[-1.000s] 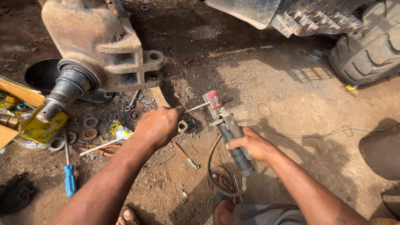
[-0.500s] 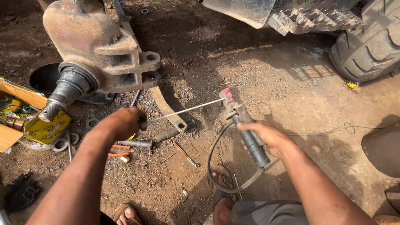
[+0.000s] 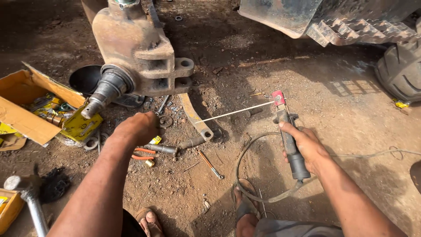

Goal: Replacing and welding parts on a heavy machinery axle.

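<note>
Head view, outdoor repair ground. The right hand [image 3: 307,147] is wrapped shut around the dark grip of a welding electrode holder [image 3: 287,131], whose red-tipped clamp points away from the person; one thin white welding rod [image 3: 234,112] runs from the clamp leftward and slightly down, its free end close to a flat curved steel arm [image 3: 195,116] lying on the ground. A grey cable [image 3: 245,175] loops from the butt of the holder across the dirt. The left hand [image 3: 136,128], seen from the back with fingers curled downward, hovers over small parts; whether it grips anything cannot be told. Just beside it lie one small round ring [image 3: 165,121], one grey cylindrical pin [image 3: 161,149] and one pair of orange-handled pliers [image 3: 142,153]. A screwdriver [image 3: 210,164] lies between the two hands.

Surface: bare, reddish-brown packed earth [image 3: 263,79] strewn with stones and debris. One rusty steering knuckle [image 3: 136,57] with its spindle stands above the left hand. One open cardboard box [image 3: 26,105] of parts lies far left; one hammer [image 3: 28,197] at lower left. One tyre [image 3: 401,70] shows at upper right. Two sandalled feet sit at the lower edge.
</note>
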